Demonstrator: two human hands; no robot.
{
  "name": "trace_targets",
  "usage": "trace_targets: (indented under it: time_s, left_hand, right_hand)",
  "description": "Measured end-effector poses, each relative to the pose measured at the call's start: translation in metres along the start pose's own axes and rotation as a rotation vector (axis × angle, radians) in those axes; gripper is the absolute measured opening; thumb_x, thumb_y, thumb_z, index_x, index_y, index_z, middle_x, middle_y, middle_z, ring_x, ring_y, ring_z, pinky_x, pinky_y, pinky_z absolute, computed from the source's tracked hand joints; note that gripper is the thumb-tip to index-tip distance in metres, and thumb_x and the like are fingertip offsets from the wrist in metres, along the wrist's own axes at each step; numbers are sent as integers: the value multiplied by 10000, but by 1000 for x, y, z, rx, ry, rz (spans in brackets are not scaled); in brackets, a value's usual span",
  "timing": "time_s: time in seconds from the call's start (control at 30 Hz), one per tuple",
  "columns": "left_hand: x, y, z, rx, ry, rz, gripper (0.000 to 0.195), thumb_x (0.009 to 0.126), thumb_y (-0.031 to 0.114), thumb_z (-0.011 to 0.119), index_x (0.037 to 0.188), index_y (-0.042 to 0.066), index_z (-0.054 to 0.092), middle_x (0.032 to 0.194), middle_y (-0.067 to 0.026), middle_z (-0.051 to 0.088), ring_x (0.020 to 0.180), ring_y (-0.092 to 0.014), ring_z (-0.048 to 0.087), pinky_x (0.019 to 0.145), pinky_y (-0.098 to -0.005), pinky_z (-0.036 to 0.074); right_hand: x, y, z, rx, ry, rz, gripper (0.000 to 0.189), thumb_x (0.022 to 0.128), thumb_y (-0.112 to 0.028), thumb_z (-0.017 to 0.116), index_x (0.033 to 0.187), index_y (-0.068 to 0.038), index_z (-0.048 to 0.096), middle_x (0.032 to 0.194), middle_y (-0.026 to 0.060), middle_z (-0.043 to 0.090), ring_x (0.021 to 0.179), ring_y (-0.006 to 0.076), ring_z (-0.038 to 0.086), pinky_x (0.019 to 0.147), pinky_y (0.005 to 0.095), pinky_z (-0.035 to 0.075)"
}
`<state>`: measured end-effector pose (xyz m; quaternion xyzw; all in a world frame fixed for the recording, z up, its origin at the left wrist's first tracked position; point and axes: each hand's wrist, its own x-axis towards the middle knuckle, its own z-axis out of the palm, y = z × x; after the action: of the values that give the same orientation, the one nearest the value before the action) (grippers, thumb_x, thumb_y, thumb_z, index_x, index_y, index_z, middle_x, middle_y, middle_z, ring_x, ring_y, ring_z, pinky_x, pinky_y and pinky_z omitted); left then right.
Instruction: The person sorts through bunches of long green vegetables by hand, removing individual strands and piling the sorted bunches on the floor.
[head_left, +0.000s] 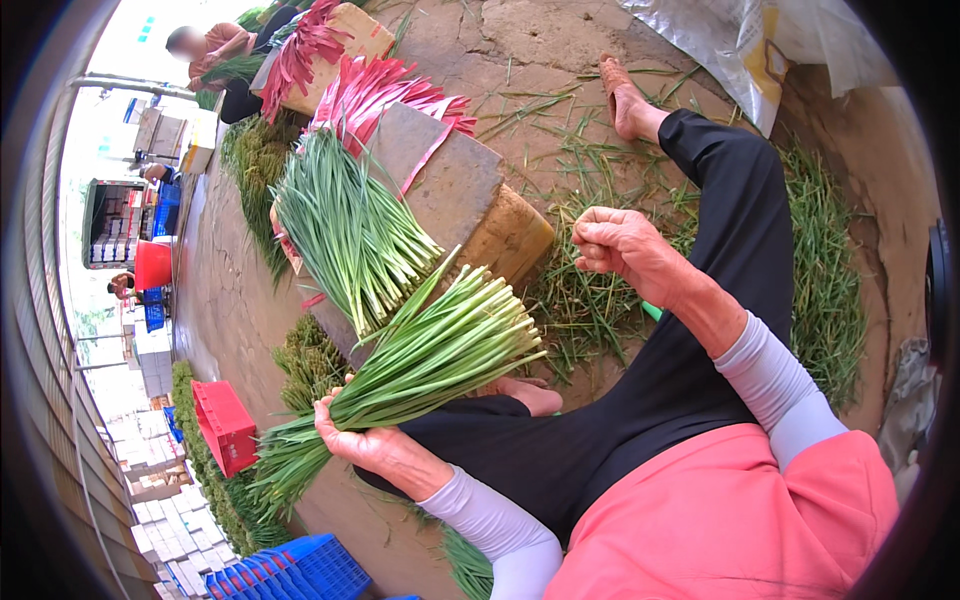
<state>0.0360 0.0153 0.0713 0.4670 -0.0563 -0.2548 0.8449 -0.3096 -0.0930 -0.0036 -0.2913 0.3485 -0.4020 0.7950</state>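
Observation:
My left hand (375, 444) is wrapped around a bunch of garlic chives (442, 349). Their pale cut ends point up and to the right, and the green leaf tips hang out below the palm. My right hand (626, 244) is held apart from the bunch, fingers curled and thumb against the fingertips; no object shows in it. Between the hands and beyond them, a second pile of chives (360, 225) lies on a worn block-like stand (450, 161). Pink-red tie strips (390, 94) are heaped at the stand's far end, and one strip runs across its top.
Loose trimmings (592, 315) cover the floor around my legs. Blue crates (300, 566) and a red crate (225, 427) stand to the left, beside a long row of greens (225, 480). Another person (221, 49) sits at the far left with greens. A white plastic sack (720, 45) lies at top right.

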Motion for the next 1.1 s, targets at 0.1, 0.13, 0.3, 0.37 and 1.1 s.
trace_targets:
  time_s: [0.1,0.13,0.3,0.37,1.1]
  left_hand:
    - [2,-2,-2,-4,15,0,131,850,156,614,817,29,603,809,-113,638,771,-290,640,798,-461,561]
    - [2,-5,-1,-1,10,1,131,850,155,614,820,28,603,810,-113,639,772,-290,640,800,-462,561]
    - [9,-6,-10,-26,-57,-8,123,849,146,614,826,26,604,813,-111,638,773,-287,641,805,-462,562]
    - [4,-5,-5,-18,5,-9,122,846,148,622,830,29,597,818,-109,638,779,-285,639,801,-458,562]
    - [11,-8,-14,16,-76,-52,137,854,188,641,850,52,624,855,-103,664,807,-248,647,788,-426,558]
  right_hand:
    - [-12,0,22,-341,-95,47,293,916,-264,618,1054,-6,631,848,26,633,699,96,609,739,262,482]
    - [-14,4,27,-395,-175,75,350,909,-291,624,1109,-4,628,917,54,656,734,106,635,726,283,490]
    - [-7,13,29,-195,-66,88,164,854,-177,640,817,-17,643,660,30,583,580,93,534,564,234,413]
    - [-3,10,10,102,-15,1,112,888,-112,586,825,-22,606,684,3,559,566,78,502,559,242,415]
    - [-8,20,43,-285,-68,-161,185,885,-200,631,931,-21,633,781,10,613,719,86,566,669,259,461]
